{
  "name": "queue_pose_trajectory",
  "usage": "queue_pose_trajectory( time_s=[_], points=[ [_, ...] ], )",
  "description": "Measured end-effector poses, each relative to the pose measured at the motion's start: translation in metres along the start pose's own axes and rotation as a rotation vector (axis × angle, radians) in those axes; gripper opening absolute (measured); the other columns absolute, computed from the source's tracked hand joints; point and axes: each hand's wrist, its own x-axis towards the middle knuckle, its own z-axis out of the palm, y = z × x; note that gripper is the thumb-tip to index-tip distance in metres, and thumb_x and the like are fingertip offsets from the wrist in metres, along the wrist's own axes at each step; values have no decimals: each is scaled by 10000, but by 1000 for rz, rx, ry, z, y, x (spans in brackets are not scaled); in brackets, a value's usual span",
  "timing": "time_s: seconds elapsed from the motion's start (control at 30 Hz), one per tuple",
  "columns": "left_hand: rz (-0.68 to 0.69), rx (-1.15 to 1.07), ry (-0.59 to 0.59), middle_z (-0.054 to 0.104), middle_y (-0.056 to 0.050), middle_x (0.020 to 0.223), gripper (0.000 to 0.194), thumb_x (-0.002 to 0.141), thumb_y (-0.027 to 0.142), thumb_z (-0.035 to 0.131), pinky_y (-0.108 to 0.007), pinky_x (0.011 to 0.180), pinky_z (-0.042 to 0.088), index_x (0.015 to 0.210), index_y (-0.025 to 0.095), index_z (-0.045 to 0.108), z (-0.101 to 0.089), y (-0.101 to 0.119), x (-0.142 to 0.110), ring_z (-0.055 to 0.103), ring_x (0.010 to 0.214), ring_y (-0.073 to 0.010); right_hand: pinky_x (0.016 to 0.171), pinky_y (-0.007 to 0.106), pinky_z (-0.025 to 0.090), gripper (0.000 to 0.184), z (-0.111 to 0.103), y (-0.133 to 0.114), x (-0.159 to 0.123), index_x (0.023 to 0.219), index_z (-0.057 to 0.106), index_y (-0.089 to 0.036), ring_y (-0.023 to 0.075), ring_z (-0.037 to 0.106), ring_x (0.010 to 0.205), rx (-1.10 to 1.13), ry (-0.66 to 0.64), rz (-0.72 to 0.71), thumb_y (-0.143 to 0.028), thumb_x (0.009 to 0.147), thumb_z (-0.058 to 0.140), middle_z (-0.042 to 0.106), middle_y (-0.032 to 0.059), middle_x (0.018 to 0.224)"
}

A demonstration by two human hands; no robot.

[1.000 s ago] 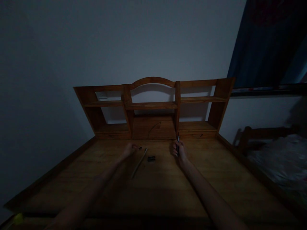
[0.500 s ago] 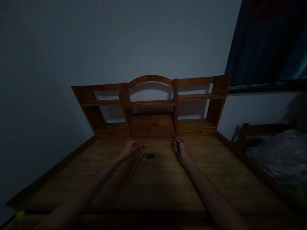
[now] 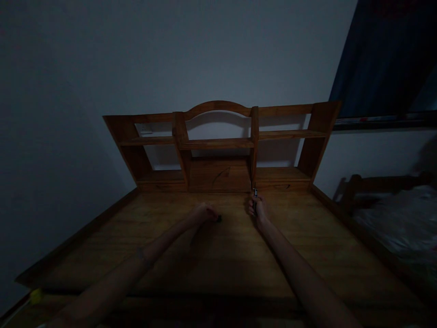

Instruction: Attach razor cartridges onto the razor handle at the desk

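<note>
My left hand (image 3: pixel 205 212) is over the middle of the desk, fingers bent together at a small black object (image 3: pixel 219 218). Its left part is hidden by my fingertips, and the dim light hides its exact kind. A thin pale strip (image 3: pixel 195 235) shows faintly below my left wrist, mostly covered by the hand. To the right, my right hand (image 3: pixel 258 210) is wrapped round a slim, dark handheld tool (image 3: pixel 255 195) with a silvery upper part. It is held upright, its thin tip pointing up toward the shelf.
A wooden shelf unit (image 3: pixel 218 144) stands along the desk's back edge against the wall. Raised wooden rims (image 3: pixel 344 216) border the wooden desktop (image 3: pixel 136 237). A yellow item (image 3: pixel 36 296) is at the front left corner. Plastic-wrapped bedding (image 3: pixel 399 214) lies beyond the right side.
My left hand has moved right and slightly down, from the pale strip's upper end to the black object. My right hand keeps its grip on the tool. The view has shifted slightly.
</note>
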Motion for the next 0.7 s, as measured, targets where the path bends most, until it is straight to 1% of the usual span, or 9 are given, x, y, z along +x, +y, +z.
queue_pose_trajectory(
  time_s=[0.13,0.3,0.43,0.6,0.7],
  points=[
    [-17,-2,-36,736,-22,782,170,727,239,602,-217,644,487,809,175,736,2,-3,-2,676,732,-163,281,148,168,306,1,0,-1,836,356,-259,55,284,286,6,-11,15,-291,677,615,401,-125,461],
    [-7,83,6,730,-27,811,171,723,270,625,-232,665,476,817,192,745,4,5,-8,657,738,-167,285,155,177,299,2,0,-3,805,346,-252,54,284,295,27,-46,44,-301,687,616,396,-116,473],
    [-62,114,30,725,-25,801,175,720,281,623,-234,648,465,812,192,742,7,12,-10,646,733,-166,286,161,177,302,2,0,-4,783,336,-247,51,272,294,36,-55,57,-301,679,615,388,-114,472],
    [-103,90,12,707,-19,794,165,693,252,632,-221,615,449,815,183,720,14,6,-7,634,734,-161,283,160,179,306,1,2,-3,804,341,-252,53,277,295,28,-65,55,-304,682,616,406,-112,479],
    [-138,123,67,686,-25,839,233,624,220,678,-223,596,433,853,178,690,19,0,-1,619,772,-178,280,159,167,317,0,4,-2,801,334,-252,53,273,290,6,-87,53,-309,683,623,403,-115,477]
  ],
)
